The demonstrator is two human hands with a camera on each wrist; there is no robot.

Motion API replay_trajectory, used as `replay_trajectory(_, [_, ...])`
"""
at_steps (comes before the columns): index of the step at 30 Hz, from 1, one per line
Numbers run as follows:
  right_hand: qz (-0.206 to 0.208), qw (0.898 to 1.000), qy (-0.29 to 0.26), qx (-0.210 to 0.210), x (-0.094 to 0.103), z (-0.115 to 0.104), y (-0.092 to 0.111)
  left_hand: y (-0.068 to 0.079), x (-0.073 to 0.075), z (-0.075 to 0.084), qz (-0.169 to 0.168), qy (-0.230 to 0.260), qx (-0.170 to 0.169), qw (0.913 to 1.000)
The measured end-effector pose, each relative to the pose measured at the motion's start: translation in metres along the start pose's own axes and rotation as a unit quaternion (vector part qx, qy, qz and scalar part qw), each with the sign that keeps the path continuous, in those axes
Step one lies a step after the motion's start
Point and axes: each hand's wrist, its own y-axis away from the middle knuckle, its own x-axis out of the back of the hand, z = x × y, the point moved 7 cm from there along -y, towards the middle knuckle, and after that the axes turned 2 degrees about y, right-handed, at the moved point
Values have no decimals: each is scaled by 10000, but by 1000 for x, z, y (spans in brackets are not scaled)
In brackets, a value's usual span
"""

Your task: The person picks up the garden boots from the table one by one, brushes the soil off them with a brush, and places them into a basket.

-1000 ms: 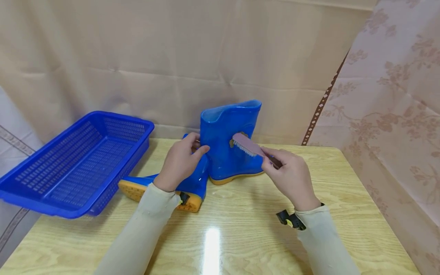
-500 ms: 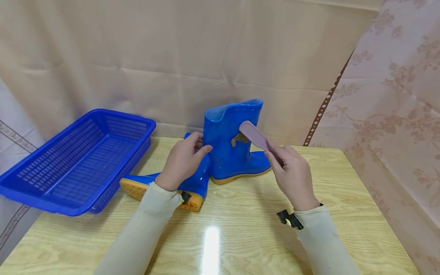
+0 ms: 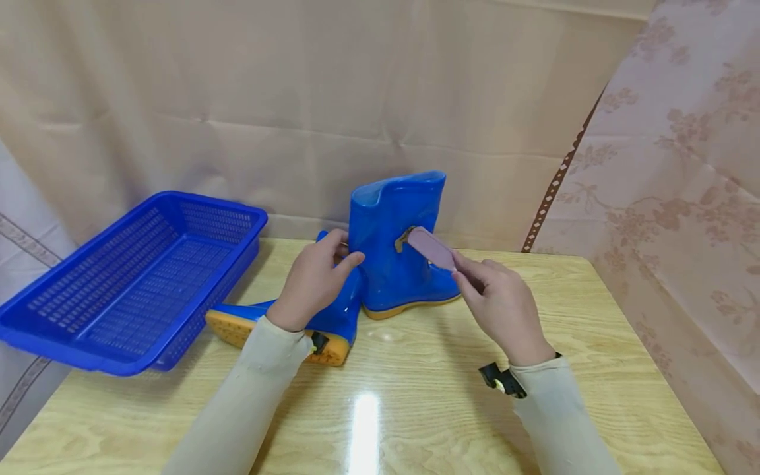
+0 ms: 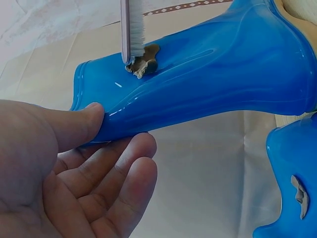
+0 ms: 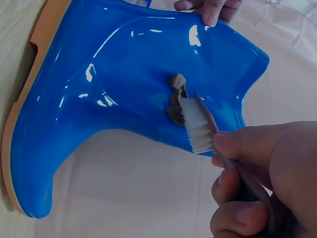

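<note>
A blue rain boot [image 3: 386, 264] with an orange sole stands upright on the table. My left hand [image 3: 317, 277] holds its shaft at the back edge, thumb on the near side and fingers behind, as the left wrist view shows. A brown, mud-like smear [image 5: 176, 101] marks the side of the shaft. My right hand [image 3: 501, 300] grips the handle of a pinkish-mauve brush [image 3: 435, 249] with white bristles [image 5: 195, 124]. In the right wrist view the bristles meet the smear's edge. A second blue boot [image 3: 341, 310] lies on its side under my left forearm, with a greyish-brown smear [image 4: 300, 197] on it.
At the left stands a blue plastic basket [image 3: 220, 290] with perforated walls. The wood-grain table [image 3: 427, 396] runs up to a beige curtain [image 3: 297, 119] behind the boots. A floral cloth [image 3: 683, 198] hangs on the right.
The brush has turned from bristles showing to its back facing up, rising along the boot and then coming down onto the smear. The boot's toe swings slightly; the left hand keeps its place.
</note>
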Motion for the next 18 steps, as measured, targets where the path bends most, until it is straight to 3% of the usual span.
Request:
replay_trajectory(5, [-82,9999,90,54,1,-3,0,2,1,-4,-8,14,79,10000])
replay_trajectory(10, [214,9997,30,123,2,-6,-2,5,2,-5,-3,-32,92,10000])
replay_trajectory(18, [648,9955,-222,661,2,-13,2,3,-1,8,-347,-516,-554,9965])
